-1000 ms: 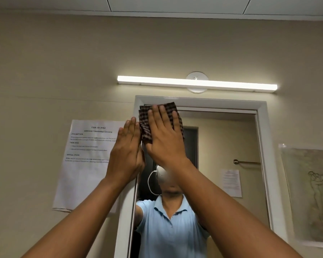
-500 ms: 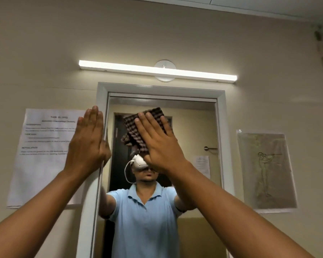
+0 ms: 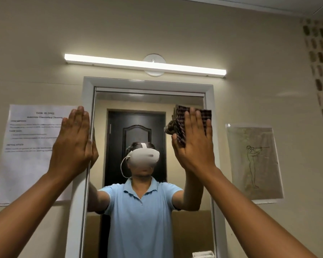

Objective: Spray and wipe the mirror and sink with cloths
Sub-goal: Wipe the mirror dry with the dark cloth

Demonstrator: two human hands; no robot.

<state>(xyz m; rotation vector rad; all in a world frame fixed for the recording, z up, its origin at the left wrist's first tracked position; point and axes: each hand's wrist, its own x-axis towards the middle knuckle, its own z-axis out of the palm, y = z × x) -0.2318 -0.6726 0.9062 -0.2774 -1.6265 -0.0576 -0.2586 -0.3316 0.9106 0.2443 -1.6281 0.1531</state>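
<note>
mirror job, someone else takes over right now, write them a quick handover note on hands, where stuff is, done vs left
Left hand: flat and open, fingers straight, resting on the mirror's white frame at its left edge. Holds nothing.
Right hand: flat, fingers straight, pressing the checked cloth onto the mirror glass near its upper right corner.
No spray bottle in view; the sink is out of frame too.
Done: cannot tell from the glass how much has been wiped.
Left: likely the lower half of the mirror, then the sink.
</note>
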